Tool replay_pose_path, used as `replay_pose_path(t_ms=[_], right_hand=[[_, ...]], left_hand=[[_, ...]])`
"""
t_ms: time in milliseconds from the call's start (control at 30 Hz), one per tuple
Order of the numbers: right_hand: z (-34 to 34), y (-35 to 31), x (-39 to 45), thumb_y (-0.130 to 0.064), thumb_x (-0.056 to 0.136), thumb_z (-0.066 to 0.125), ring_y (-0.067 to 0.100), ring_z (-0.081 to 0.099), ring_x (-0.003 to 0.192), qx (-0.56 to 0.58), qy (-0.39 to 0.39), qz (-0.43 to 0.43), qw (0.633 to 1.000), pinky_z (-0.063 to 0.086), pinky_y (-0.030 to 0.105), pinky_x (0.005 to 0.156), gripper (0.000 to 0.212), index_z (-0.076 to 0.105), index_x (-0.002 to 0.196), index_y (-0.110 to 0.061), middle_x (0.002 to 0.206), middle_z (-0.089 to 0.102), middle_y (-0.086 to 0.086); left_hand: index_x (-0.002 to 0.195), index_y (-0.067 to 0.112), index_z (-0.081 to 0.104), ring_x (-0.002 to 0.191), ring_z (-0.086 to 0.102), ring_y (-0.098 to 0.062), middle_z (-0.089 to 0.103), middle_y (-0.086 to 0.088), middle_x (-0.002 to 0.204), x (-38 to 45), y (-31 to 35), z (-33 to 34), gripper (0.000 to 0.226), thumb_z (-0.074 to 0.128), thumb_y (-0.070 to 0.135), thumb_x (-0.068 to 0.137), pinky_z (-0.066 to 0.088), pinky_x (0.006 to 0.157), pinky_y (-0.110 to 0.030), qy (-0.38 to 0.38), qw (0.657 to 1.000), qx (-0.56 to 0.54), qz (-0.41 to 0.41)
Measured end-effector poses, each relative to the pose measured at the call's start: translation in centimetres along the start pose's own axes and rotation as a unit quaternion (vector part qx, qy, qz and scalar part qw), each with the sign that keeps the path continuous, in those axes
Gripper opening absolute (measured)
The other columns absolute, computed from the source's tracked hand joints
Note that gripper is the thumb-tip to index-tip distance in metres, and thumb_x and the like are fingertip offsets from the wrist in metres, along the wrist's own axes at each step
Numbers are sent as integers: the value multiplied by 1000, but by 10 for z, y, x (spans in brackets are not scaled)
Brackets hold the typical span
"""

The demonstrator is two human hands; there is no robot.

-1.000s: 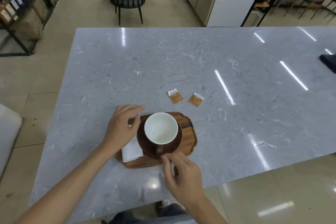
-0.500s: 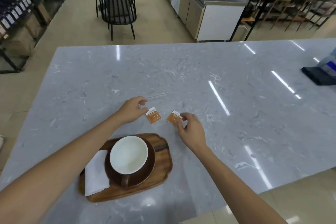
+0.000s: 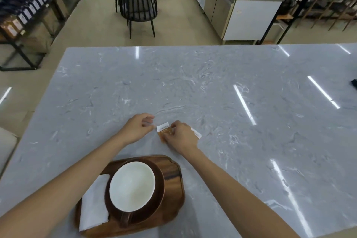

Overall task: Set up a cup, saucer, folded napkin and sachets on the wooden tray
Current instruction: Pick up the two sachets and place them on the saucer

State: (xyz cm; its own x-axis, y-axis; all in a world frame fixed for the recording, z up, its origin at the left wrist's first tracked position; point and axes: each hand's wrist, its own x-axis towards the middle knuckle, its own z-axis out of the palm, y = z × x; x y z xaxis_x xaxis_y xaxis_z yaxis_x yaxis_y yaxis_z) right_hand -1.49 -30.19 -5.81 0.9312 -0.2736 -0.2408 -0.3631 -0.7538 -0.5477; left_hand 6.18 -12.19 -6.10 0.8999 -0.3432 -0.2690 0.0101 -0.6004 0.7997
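Note:
A wooden tray [image 3: 173, 177] lies near the table's front edge. On it stands a brown saucer [image 3: 160, 189] carrying a cup [image 3: 132, 185] that is white inside, its brown handle toward me. A folded white napkin [image 3: 94, 203] lies on the tray's left part. Beyond the tray, my right hand [image 3: 182, 138] presses its fingers on an orange sachet [image 3: 163, 130] on the marble. A second sachet [image 3: 197, 133] shows only its white end from under that hand. My left hand [image 3: 138, 128] hovers just left of the orange sachet, its fingers loosely curled and holding nothing.
The grey marble table [image 3: 212, 87] stretches far back and right. A dark object [image 3: 354, 84] sits at its right edge. Behind the table are a black chair [image 3: 138, 4], a steel counter [image 3: 241, 6] and bottle shelves [image 3: 23, 11] on the left.
Both hands left the tray and reached to the two sachets. My right hand has since slid left, bringing its sachet against the other one; my left hand has let go of the left sachet.

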Motion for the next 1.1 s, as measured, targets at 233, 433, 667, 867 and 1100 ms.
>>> replay_pose_path(t_ms=[233,433,667,867,1100], right_hand=[[3,2,10,-26,85,71,22,70,91,81,-18,4,997,57,36,76,13,71,94,-18,92,75,2],[4,-3,0,-29,95,66,14,73,73,251,4,-3,968,59,32,70,17,73,104,-17,88,75,-3],[3,-16,-15,-18,99,64,15,76,77,343,-15,8,939,59,19,65,14,68,111,-15,96,73,1],[-29,19,-22,-27,94,63,17,68,98,143,71,3,987,56,38,90,33,63,127,-18,120,66,3],[-48,51,-26,-42,86,71,34,55,120,-23,10,100,995,54,45,94,59,53,133,-10,135,45,12]], left_hand=[[127,13,64,107,66,-18,71,-5,114,-2,-1,1,36,70,9,92,50,95,-27,-5,998,-62,-11],[128,1,65,107,70,-25,72,-17,118,-13,16,6,32,64,9,97,59,93,-34,-29,977,-207,-43],[123,-1,68,96,75,-24,77,-16,107,-23,20,2,29,64,9,96,61,89,-35,-40,962,-265,-60],[122,-3,68,79,76,-13,77,-14,102,-22,20,-13,28,64,6,96,60,68,-19,1,965,-252,-71],[123,-3,68,86,74,-19,76,-18,107,-24,23,-8,29,65,6,95,61,70,-20,2,967,-242,-76]])
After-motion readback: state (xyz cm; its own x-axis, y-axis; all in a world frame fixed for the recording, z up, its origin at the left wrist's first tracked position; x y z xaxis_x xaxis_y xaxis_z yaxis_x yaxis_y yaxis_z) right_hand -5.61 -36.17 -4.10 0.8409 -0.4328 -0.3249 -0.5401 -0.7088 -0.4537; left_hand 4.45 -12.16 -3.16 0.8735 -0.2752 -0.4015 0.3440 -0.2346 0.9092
